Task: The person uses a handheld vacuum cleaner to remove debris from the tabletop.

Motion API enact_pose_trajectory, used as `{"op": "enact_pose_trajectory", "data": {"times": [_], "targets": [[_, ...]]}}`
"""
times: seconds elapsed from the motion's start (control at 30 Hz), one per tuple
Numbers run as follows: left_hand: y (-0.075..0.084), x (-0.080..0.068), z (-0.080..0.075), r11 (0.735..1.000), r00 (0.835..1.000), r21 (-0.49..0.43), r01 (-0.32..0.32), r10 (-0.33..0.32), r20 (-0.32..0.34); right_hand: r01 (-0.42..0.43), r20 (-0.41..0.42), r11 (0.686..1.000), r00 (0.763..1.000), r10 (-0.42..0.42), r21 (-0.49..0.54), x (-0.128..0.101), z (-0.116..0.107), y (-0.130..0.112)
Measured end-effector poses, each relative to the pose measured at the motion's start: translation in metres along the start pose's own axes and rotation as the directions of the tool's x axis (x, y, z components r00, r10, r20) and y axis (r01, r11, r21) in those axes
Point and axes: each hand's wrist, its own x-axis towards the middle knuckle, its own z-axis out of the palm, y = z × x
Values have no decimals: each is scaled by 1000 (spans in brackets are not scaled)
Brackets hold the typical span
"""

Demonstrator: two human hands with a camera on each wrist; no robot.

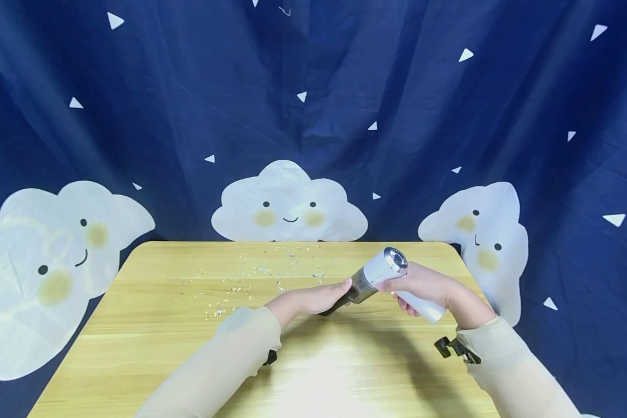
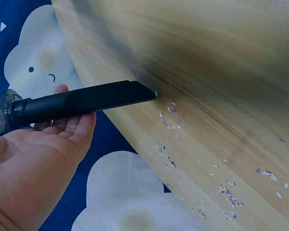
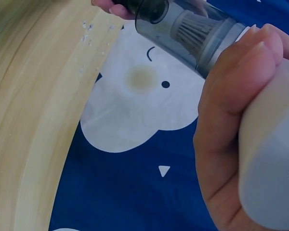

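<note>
A white-and-grey handheld vacuum cleaner [image 1: 381, 268] with a clear dust cup [image 3: 176, 29] is tilted above the table, a pleated filter visible inside the cup. My right hand [image 1: 423, 285] grips its white handle [image 1: 422, 306], fingers curled round it. At the front, a long black crevice nozzle [image 2: 82, 102] slants down to the left. Thumb and fingers of my left hand [image 1: 313, 297] hold the nozzle near the dust cup; in the left wrist view this hand [image 2: 43, 154] lies beneath it. Paper scraps [image 2: 229, 195] are scattered near the nozzle's slanted tip.
The wooden table [image 1: 136, 348] bears many small white and purple scraps [image 1: 261, 270] in its far middle and left part. Behind its back edge hangs a dark blue curtain [image 1: 271, 128] with smiling clouds and white triangles. Black mounts [image 1: 456, 348] sit at the wrists.
</note>
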Motion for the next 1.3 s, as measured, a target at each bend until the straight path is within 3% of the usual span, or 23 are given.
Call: {"op": "enact_pose_trajectory", "data": {"times": [0.53, 1.0, 1.3], "targets": [[-2, -4, -7, 1000, 1000, 19, 21, -21, -19, 27, 0, 1000, 1000, -27, 12, 10, 4, 1], [-9, -7, -12, 1000, 999, 29, -10, 11, -39, 37, -4, 999, 999, -37, 21, 18, 9, 0], [-10, -10, -16, 999, 998, 29, 13, -11, -55, 43, -8, 999, 999, -43, 18, 23, 10, -1]]}}
